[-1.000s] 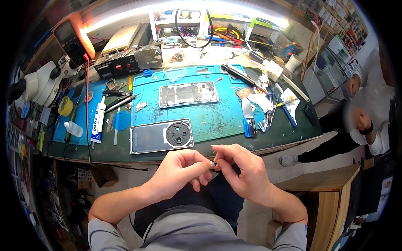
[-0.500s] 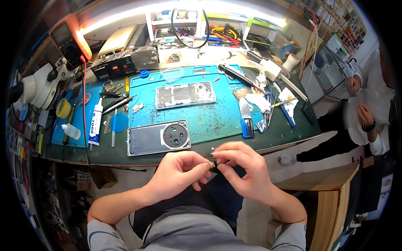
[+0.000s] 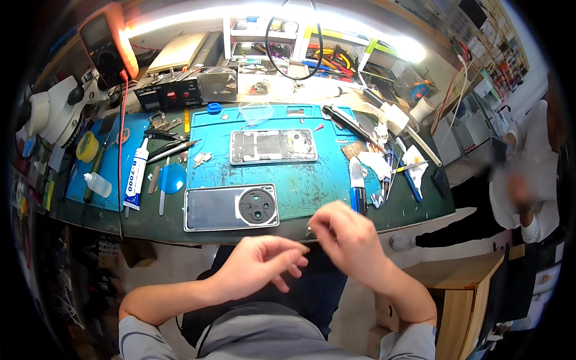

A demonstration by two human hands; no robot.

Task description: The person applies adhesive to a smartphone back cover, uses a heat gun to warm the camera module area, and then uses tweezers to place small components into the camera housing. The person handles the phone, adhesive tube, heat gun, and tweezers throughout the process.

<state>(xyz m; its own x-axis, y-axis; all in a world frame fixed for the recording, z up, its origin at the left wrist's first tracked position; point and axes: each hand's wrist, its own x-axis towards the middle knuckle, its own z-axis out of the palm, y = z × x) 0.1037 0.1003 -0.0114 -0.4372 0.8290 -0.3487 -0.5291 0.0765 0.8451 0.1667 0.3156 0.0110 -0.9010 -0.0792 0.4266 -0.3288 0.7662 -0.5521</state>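
My right hand (image 3: pixel 348 240) is raised at the bench's front edge, thumb and forefinger pinched on a tiny metallic piece (image 3: pixel 309 231), partly hidden and hard to make out. Lower left of it, my left hand (image 3: pixel 258 267) hangs loosely curled with fingers apart, nothing visible in it. A phone back cover (image 3: pixel 216 207) with a round black camera ring lies just beyond my hands. Farther back, an opened phone (image 3: pixel 264 147) rests on the blue mat (image 3: pixel 294 192), its inside showing.
A glue tube (image 3: pixel 136 174), dropper bottle (image 3: pixel 97 185), microscope (image 3: pixel 51 111) and multimeter (image 3: pixel 102 51) stand left. Pens, pliers and tissues (image 3: pixel 414 162) crowd the mat's right. A wooden cabinet (image 3: pixel 456 306) is lower right; another person (image 3: pixel 522 174) is at right.
My hands have separated: the right moved up toward the bench edge with the small piece, the left moved down slightly. The view has also shifted a little.
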